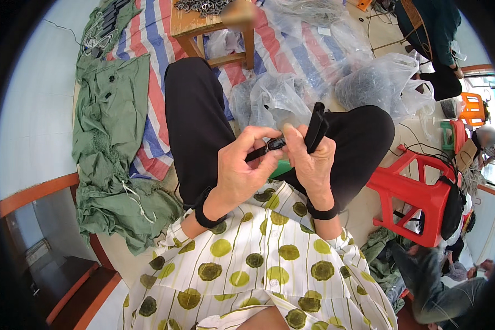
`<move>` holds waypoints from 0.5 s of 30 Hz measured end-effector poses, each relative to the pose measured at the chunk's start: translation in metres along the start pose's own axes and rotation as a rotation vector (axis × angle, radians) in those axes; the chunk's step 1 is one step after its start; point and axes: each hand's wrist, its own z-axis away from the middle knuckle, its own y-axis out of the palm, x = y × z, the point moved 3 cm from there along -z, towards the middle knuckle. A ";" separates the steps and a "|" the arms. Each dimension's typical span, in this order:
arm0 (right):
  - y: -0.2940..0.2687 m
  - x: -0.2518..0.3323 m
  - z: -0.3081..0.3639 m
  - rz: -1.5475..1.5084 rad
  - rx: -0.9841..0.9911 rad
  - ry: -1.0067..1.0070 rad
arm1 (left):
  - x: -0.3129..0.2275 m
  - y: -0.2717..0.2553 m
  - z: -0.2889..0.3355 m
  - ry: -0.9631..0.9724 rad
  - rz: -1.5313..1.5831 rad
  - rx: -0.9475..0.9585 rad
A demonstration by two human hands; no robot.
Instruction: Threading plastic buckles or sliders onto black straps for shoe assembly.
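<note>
Above my lap, my left hand (pixel 242 168) pinches a black strap (pixel 256 153) between thumb and fingers. A small glossy black fitting (pixel 276 144), possibly a clip or buckle, sits at the strap's end between my two hands. My right hand (pixel 312 162) is closed, its thumb and fingertips at that fitting. A longer flat black piece (pixel 317 127), like a folded strap end, sticks up out of the right hand's grip. Whether both black pieces are one strap cannot be made out. Each wrist wears a black band.
Ahead stands a wooden stool (pixel 210 25) with metal chain pieces on top. Clear plastic bags (pixel 272 99) and a fuller bag (pixel 377 85) lie beyond my knees on striped sheeting (pixel 159 71). Green cloth (pixel 113 121) spreads at left. A red plastic stool (pixel 412 198) and other people are at right.
</note>
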 end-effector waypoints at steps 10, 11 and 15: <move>-0.006 -0.004 0.000 -0.118 0.036 0.111 | -0.006 0.000 -0.002 0.168 -0.249 -0.061; -0.007 -0.002 -0.002 -0.026 0.067 0.018 | -0.006 0.001 -0.002 0.169 -0.250 -0.060; -0.006 -0.001 0.002 -0.022 0.065 0.015 | -0.001 0.004 0.000 0.116 -0.163 -0.049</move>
